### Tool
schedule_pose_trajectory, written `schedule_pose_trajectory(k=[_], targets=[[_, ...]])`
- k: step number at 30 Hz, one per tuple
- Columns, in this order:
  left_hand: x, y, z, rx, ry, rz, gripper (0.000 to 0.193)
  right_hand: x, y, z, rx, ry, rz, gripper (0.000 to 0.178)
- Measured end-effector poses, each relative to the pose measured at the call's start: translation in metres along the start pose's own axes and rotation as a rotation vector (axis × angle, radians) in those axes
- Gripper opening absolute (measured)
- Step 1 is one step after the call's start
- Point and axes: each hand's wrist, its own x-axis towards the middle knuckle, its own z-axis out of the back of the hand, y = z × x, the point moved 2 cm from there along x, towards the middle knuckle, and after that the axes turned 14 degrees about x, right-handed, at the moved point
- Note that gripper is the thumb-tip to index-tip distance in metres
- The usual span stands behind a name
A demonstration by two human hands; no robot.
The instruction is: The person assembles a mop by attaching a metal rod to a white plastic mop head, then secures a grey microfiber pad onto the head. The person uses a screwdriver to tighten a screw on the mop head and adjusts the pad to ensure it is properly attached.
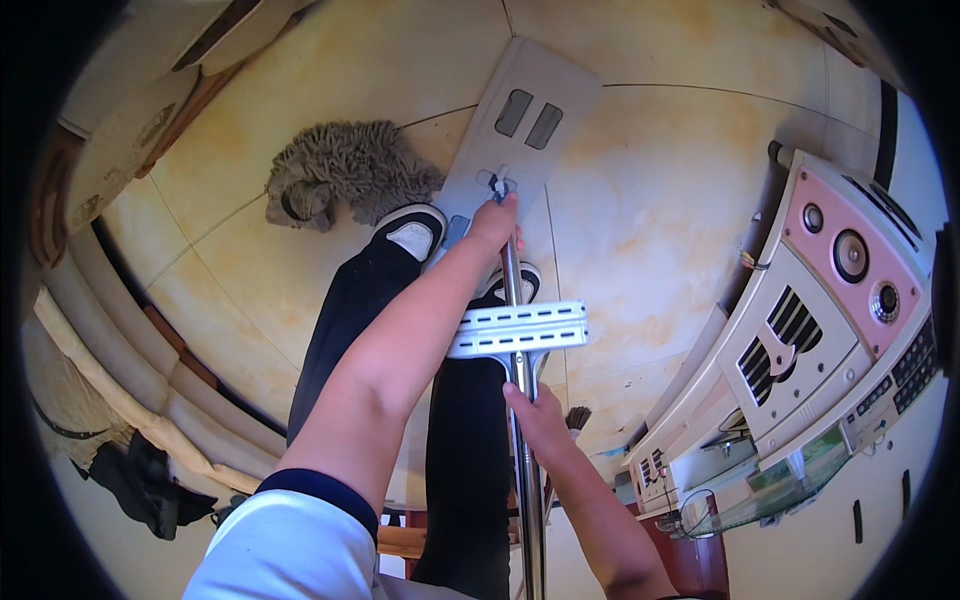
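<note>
My left hand (pixel 492 222) is closed around the lower end of a flat mop's metal pole (pixel 528 490), just above the joint (pixel 497 184) to the mop head. That head, a pale flat plate (pixel 575 88) with two rectangular slots, lies on the tiled floor with its near end between my shoes. Further up the pole, my right hand (pixel 540 420) wraps around the shaft. Between my hands, a white slotted crosspiece (pixel 520 328) sits on the pole. A shaggy grey-brown mop pad (pixel 350 165) lies on the floor beside my left shoe (pixel 415 230), apart from the plate.
On the right stands a pink-and-white cabinet with round speakers (pixel 850 255) and a glass shelf (pixel 790 490). A padded beige sofa (pixel 190 385) runs along the left, with dark cloth (pixel 145 485) on it. A small brush (pixel 577 418) shows near my right forearm.
</note>
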Motion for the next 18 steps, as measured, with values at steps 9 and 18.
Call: schedule_pose_trajectory(k=[9, 18], targets=[[-0.002, 0.006, 0.023, 0.294, -0.094, -0.229, 0.036, 0.007, 0.038, 0.006, -0.469, -0.194, 0.195, 0.059], [-0.038, 0.013, 0.016, 0.229, 0.197, -0.103, 0.041, -0.009, 0.026, 0.009, -0.508, -0.152, 0.088, 0.059]])
